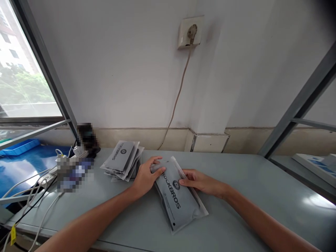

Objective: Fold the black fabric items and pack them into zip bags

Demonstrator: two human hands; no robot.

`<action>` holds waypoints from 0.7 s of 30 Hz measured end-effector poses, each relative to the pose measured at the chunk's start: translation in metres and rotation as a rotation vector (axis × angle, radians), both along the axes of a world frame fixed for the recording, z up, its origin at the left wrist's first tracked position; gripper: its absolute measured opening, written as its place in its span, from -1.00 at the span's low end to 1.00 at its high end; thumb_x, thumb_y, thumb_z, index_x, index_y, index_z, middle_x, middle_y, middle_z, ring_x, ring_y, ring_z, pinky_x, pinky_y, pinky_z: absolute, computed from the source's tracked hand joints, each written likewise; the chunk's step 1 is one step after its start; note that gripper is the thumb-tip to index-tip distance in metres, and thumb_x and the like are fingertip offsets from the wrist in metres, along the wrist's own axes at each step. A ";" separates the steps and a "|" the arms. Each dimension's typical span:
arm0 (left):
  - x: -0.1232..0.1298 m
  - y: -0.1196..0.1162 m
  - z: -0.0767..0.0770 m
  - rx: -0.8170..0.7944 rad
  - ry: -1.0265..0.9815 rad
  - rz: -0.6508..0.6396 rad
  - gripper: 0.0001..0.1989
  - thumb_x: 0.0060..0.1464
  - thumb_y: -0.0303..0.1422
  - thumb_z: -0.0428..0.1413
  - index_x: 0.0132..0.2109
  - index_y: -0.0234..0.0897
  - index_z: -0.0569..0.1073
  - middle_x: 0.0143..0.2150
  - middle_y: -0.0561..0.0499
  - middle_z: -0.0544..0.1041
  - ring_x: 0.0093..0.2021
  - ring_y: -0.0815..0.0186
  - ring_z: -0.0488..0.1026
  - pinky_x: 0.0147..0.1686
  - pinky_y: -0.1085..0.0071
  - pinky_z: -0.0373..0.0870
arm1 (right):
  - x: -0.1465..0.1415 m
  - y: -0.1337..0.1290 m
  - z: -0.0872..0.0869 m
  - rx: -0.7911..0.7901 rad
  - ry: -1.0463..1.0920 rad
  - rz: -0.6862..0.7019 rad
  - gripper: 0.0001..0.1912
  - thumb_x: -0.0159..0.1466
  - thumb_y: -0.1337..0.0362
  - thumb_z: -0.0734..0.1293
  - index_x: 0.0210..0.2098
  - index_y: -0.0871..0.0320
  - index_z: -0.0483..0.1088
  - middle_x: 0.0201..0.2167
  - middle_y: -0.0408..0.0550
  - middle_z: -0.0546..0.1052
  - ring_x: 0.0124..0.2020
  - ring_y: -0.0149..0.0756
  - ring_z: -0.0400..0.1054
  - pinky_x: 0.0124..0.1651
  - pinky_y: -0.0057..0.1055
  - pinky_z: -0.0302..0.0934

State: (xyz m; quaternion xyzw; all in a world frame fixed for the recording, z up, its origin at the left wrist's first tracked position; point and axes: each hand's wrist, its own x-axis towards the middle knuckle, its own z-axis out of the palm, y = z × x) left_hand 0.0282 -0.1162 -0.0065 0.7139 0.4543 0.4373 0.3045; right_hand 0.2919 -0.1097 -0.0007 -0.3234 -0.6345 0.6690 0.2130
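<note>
Pinching its opposite edges, both hands' fingers (159, 172) (187, 182) hold the ROCKBROS pouch (174, 196).

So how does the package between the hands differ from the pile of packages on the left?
The held package is gripped by both the left hand and right hand; the pile of packages lies untouched on the table. The held package's lettering slants down to the right, the pile's top lettering down to the left. The pile shows several overlapping sleeves with uneven edges; the held package looks bulkier. Both show ROCKBROS and a round dark logo on grey.
</note>
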 end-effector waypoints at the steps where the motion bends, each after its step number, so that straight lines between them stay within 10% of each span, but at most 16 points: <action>1: 0.001 -0.003 0.002 0.063 0.070 0.049 -0.54 0.31 -0.08 0.15 0.25 -0.15 0.46 0.10 -0.11 0.57 0.08 0.06 0.52 0.08 0.14 0.48 | -0.003 0.001 -0.003 0.024 0.023 -0.037 -0.52 0.30 -0.05 0.47 0.08 0.11 0.52 -0.04 0.03 0.66 -0.04 -0.05 0.56 0.04 -0.16 0.45; 7: -0.025 0.002 0.057 0.472 0.466 0.116 -0.65 0.48 -0.22 -0.12 0.23 -0.12 0.42 0.20 -0.07 0.51 0.20 0.13 0.40 0.31 0.09 0.23 | 0.004 0.016 -0.019 -0.023 0.055 -0.382 -0.50 0.34 -0.04 0.42 0.19 -0.01 0.45 0.10 0.01 0.63 0.07 0.00 0.54 0.05 -0.14 0.49; 11: -0.086 0.036 0.092 0.196 0.608 0.394 -0.53 0.42 -0.11 -0.08 0.31 -0.20 0.35 0.32 -0.18 0.43 0.34 -0.03 0.29 0.34 0.04 0.15 | 0.005 0.020 -0.023 -0.047 0.087 -0.465 -0.49 0.32 0.02 0.45 0.21 0.01 0.44 0.10 0.02 0.63 0.07 0.01 0.55 0.12 -0.08 0.47; 15: -0.143 0.059 0.087 -0.252 0.618 0.561 -0.24 0.27 0.11 -0.02 0.27 -0.52 0.37 0.24 -0.53 0.47 0.29 -0.38 0.36 0.21 -0.15 0.24 | 0.000 0.019 -0.023 -0.035 0.090 -0.524 -0.58 0.34 0.13 0.42 0.17 0.01 0.44 0.11 -0.01 0.63 0.11 -0.03 0.53 0.21 -0.09 0.41; 21: -0.156 0.060 0.065 -0.535 0.413 0.349 -0.17 0.10 0.37 -0.04 0.03 -0.29 0.58 0.05 -0.26 0.66 0.06 -0.11 0.60 -0.01 0.20 0.50 | 0.000 0.018 -0.022 -0.051 0.187 -0.556 -0.56 0.32 0.09 0.45 0.16 -0.03 0.43 0.14 -0.01 0.61 0.13 0.04 0.51 0.22 0.05 0.40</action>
